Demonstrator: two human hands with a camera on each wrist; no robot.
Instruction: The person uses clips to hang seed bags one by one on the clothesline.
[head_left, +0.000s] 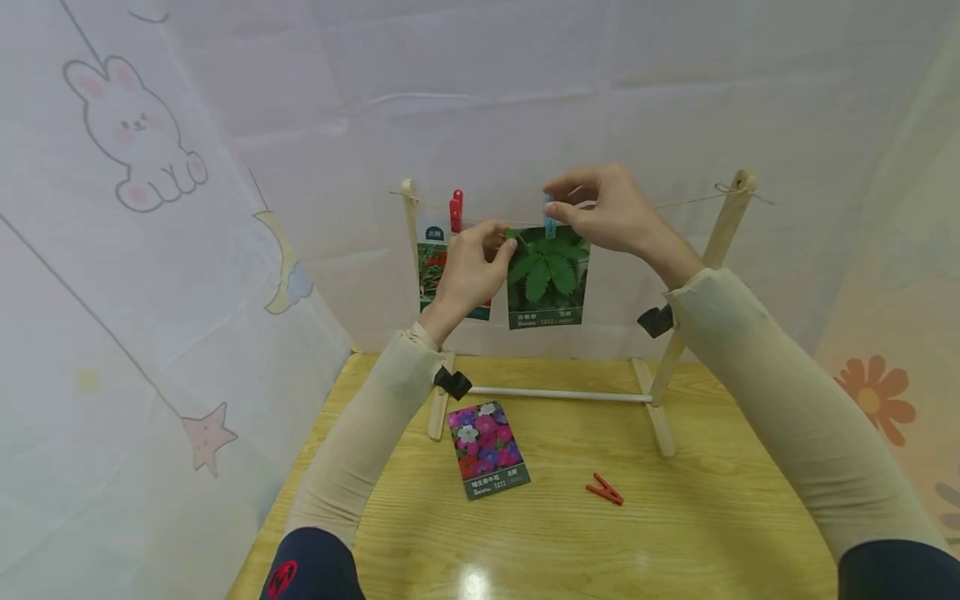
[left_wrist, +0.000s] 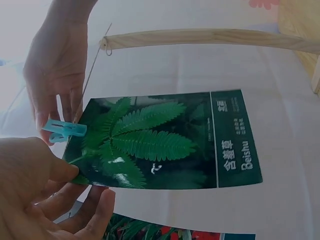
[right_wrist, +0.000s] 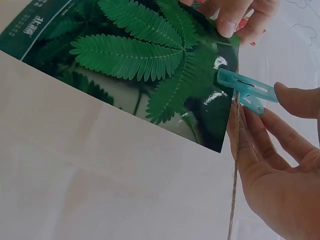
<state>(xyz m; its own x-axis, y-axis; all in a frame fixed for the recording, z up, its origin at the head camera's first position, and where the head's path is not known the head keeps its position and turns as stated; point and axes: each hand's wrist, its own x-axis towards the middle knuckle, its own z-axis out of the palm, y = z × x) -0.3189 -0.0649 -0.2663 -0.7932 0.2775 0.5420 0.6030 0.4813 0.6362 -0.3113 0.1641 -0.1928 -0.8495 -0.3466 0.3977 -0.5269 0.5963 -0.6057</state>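
Note:
A seed packet [head_left: 549, 287] picturing green fern-like leaves hangs at the string, its printed band at the bottom. With thumb in front and fingers behind, my left hand [head_left: 471, 265] pinches its upper left corner. A light-blue clothespin [right_wrist: 250, 86] bites the packet's top edge at the twine [right_wrist: 235, 170]. My right hand [head_left: 611, 208] holds this clothespin by its handle ends, the thumb on one leg and a fingertip at the other. Partly hidden behind my left hand, another packet [head_left: 431, 271] with red flowers hangs from a red clothespin [head_left: 456, 212].
Wooden posts [head_left: 726, 221] carry the string, with a white rod [head_left: 555, 395] joining their feet. On the wooden table [head_left: 555, 542] lie a packet with pink and purple flowers [head_left: 487, 446] and a loose red clothespin [head_left: 604, 490]. Pale printed cloth [head_left: 300, 108] encloses the back and sides.

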